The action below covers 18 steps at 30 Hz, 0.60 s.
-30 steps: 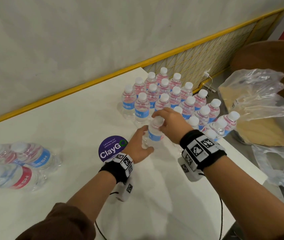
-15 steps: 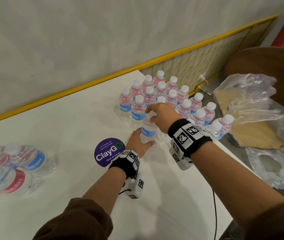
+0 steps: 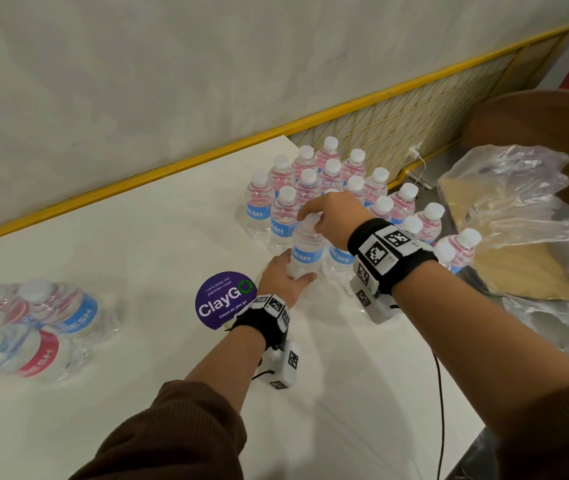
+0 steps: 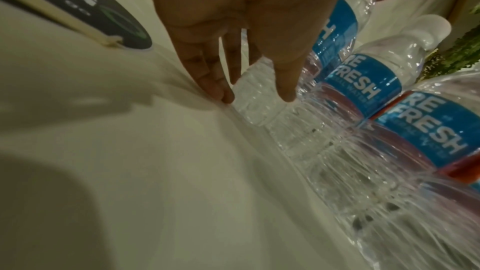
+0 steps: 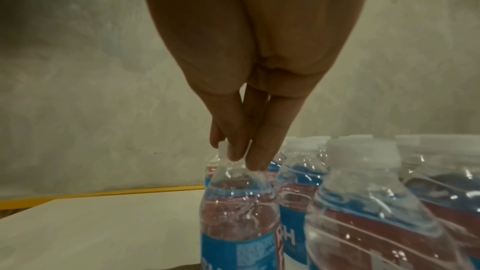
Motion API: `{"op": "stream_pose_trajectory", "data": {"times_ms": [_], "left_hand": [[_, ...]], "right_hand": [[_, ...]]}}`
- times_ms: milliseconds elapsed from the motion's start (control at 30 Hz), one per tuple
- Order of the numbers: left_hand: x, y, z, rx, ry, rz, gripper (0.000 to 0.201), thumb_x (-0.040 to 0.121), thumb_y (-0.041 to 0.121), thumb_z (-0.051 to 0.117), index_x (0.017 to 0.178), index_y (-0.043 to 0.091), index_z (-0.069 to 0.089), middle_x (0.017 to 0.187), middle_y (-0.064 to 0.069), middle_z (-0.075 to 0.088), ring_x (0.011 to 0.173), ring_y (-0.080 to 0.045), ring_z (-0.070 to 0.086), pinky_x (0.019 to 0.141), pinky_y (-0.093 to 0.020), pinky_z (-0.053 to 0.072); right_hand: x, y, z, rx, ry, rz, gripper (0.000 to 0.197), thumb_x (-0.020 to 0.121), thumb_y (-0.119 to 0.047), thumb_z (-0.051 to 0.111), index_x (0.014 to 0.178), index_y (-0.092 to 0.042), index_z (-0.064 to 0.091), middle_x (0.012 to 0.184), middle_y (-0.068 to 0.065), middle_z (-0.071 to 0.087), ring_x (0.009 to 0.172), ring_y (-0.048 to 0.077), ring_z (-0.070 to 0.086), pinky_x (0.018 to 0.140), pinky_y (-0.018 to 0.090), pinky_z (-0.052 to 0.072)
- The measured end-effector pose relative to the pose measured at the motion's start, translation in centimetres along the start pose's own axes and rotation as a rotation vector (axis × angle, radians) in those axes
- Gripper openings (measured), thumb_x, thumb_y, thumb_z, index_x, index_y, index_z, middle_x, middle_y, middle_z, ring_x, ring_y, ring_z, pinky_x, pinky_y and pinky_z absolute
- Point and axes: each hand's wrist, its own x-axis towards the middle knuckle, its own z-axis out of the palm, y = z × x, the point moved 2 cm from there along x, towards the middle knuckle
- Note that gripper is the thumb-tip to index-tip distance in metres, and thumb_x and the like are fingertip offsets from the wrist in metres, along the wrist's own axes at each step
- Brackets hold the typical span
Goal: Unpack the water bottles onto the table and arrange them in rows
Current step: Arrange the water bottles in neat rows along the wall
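A clear water bottle [image 3: 305, 251] with a blue label stands at the near-left corner of several rows of upright bottles [image 3: 331, 174] on the white table [image 3: 137, 258]. My right hand [image 3: 311, 216] pinches its white cap from above; in the right wrist view the fingertips [image 5: 254, 157] close round the cap. My left hand [image 3: 293, 271] holds the bottle's base, thumb in front and fingers behind, low on the table. In the left wrist view the base [image 4: 257, 106] sits between thumb and fingers. Other bottles [image 3: 44, 323] lie on their sides at the table's left.
A round purple ClayGo sticker [image 3: 224, 299] is on the table just left of my left wrist. Right of the table, a crumpled clear plastic bag [image 3: 511, 209] lies over brown cardboard. The table's right edge runs close behind the bottle rows. A black cable [image 3: 439, 393] hangs from my right wrist.
Both hands have carried the bottle a little away from me, up against the near-left corner of the rows, where it now stands more upright.
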Motion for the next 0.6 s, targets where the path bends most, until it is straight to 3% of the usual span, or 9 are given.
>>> {"op": "stream_pose_trajectory", "data": {"times_ms": [67, 300, 433, 500, 600], "left_hand": [[0.5, 0.0, 0.0, 0.014, 0.005, -0.004, 0.069, 0.076, 0.04, 0.074, 0.136, 0.02, 0.045, 0.133, -0.001, 0.055, 0.118, -0.023, 0.054, 0.097, -0.032, 0.042], [0.8, 1.0, -0.6, 0.06, -0.014, -0.029, 0.071, 0.077, 0.033, 0.075, 0.137, 0.015, 0.041, 0.133, -0.007, 0.052, 0.12, -0.024, 0.051, 0.098, -0.029, 0.038], [-1.1, 0.6, -3.2, -0.015, 0.015, -0.022, 0.061, 0.08, 0.021, 0.073, 0.133, 0.015, 0.043, 0.13, -0.004, 0.051, 0.104, -0.022, 0.059, 0.085, -0.025, 0.043], [-3.0, -0.3, -5.9, -0.118, 0.115, 0.03, 0.05, 0.082, 0.016, 0.069, 0.128, 0.017, 0.047, 0.125, -0.002, 0.053, 0.099, -0.02, 0.061, 0.082, -0.029, 0.05], [-6.7, -2.6, -10.8, -0.142, 0.412, 0.111, 0.038, 0.083, 0.011, 0.066, 0.119, 0.018, 0.054, 0.116, 0.001, 0.056, 0.094, -0.014, 0.055, 0.084, -0.031, 0.051]], "right_hand": [[0.3, -0.1, 0.1, 0.011, -0.007, -0.003, 0.042, 0.089, 0.002, 0.041, 0.115, -0.02, 0.066, 0.12, 0.011, 0.062, 0.108, 0.029, 0.057, 0.078, 0.023, 0.037], [0.3, -0.1, -0.1, 0.027, 0.021, 0.037, 0.045, 0.089, 0.007, 0.041, 0.115, -0.02, 0.066, 0.117, 0.014, 0.062, 0.105, 0.029, 0.059, 0.078, 0.025, 0.04], [0.2, -0.4, 0.3, 0.032, 0.029, 0.042, 0.042, 0.089, 0.004, 0.042, 0.116, -0.019, 0.066, 0.121, 0.013, 0.061, 0.109, 0.029, 0.056, 0.083, 0.027, 0.042], [0.0, -0.7, 0.6, 0.013, 0.028, 0.053, 0.039, 0.091, 0.0, 0.044, 0.119, -0.019, 0.063, 0.124, 0.012, 0.059, 0.112, 0.029, 0.055, 0.089, 0.031, 0.043], [-0.7, -1.6, 1.5, 0.011, 0.078, 0.059, 0.04, 0.089, -0.004, 0.049, 0.124, -0.02, 0.058, 0.13, 0.013, 0.053, 0.119, 0.031, 0.05, 0.096, 0.035, 0.041]]}}
